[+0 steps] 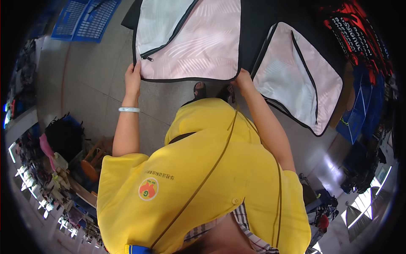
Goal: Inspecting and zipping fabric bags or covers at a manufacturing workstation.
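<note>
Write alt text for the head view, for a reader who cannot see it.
Seen from above, a person in a yellow top grips the near edge of a pale pink fabric panel with black trim, left hand and right hand at its corners. A second, matching panel lies to its right on the black table.

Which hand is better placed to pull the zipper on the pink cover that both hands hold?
Probably the left hand. It grips the pink cover at its near left corner, close beside the zipper pull. The right hand holds the opposite corner, far from the pull.
</note>
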Demonstrator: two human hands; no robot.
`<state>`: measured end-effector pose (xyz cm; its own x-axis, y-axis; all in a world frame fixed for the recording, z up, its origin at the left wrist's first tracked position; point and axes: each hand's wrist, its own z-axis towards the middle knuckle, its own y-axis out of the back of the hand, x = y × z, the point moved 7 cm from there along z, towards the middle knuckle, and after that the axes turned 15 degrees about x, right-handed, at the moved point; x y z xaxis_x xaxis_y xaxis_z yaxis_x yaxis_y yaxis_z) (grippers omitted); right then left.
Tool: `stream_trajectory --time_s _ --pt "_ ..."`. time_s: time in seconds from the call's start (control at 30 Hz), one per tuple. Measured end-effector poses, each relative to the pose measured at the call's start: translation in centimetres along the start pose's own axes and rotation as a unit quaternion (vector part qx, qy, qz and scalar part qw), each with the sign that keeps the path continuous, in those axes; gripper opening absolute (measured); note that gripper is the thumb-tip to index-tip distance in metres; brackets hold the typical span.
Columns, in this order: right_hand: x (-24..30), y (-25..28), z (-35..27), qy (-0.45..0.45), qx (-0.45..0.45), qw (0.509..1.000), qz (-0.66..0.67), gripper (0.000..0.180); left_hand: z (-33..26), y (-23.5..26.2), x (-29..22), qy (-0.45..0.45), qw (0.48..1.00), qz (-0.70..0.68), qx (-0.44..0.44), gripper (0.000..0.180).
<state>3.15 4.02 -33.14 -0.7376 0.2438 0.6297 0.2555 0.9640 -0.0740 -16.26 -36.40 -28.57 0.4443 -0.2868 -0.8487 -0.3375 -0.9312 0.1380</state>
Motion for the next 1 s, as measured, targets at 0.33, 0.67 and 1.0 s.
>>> stream_trajectory --time_s 0.33,0.67,1.0 --pt "4.7 -2.6 -4.0 0.104 0.194 0.925 0.310 0.038 -5.0 -0.6 -4.7 -0.032 0.997 -0.002 -0.068 0.028" --pt "24.6 -2.7 -20.9 0.453 0.018 0.892 0.001 0.027 -5.7 -8.1 -2.0 0.002 0.990 -0.134 0.036 0.026" --pt "20.6 -6.5 -22.5 0.455 0.006 0.890 -0.040 0.030 -17.9 -15.7 -23.3 -0.283 0.940 -0.038 0.188 0.051"
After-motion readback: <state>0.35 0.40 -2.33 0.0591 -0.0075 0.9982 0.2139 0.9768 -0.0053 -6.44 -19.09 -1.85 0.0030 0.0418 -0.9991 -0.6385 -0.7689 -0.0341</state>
